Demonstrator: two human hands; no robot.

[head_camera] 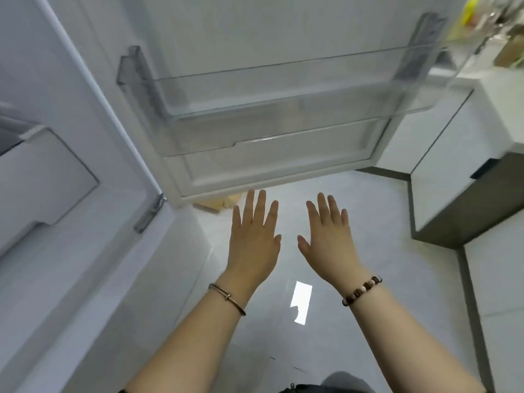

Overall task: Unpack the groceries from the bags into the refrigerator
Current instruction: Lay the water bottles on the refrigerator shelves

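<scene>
The refrigerator door [226,29] stands open ahead of me, its inner side facing me, with a clear plastic door bin [283,89] that holds nothing I can see. The refrigerator body [71,208] is at the left. My left hand [252,239] and my right hand [329,239] are stretched out side by side below the door's bottom edge, palms down, fingers straight, holding nothing. A brown paper bag [224,204] shows partly on the floor under the door, just beyond my left fingertips.
A glossy white floor [354,321] lies below my arms. White cabinets with a dark plinth [467,194] stand at the right. On the counter at the top right sit blurred packages [499,26].
</scene>
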